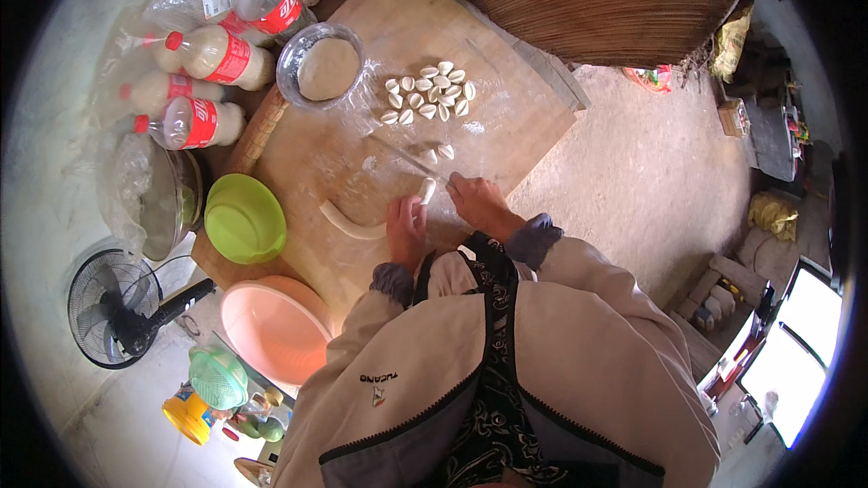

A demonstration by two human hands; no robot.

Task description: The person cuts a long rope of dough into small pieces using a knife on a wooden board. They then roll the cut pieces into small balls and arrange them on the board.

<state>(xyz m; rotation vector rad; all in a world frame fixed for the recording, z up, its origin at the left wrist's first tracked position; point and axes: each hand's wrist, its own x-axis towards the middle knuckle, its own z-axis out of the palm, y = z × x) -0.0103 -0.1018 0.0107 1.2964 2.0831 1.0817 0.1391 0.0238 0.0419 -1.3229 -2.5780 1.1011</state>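
Note:
A long rope of pale dough (349, 225) lies curved on the floured wooden board (502, 102). My left hand (407, 220) rests on the rope, its fingers closed around it near the end by the knife. In my right hand (478, 200) is the handle of a knife (407, 154), whose blade points up and left, low over the board or on it. Two cut dough pieces (445, 151) lie just beyond the blade. Farther up, several cut dough pieces (434, 89) sit in a loose cluster. A clear bowl (288, 78) beside them holds a round mass of dough (329, 70).
A rolling pin or round stick (261, 129), a green bowl (245, 220) and a pink basin (271, 325) line the left side. Filled plastic bottles (217, 57) stand beyond. A fan (115, 308) is at far left. A large woven tray (597, 0) borders the top right.

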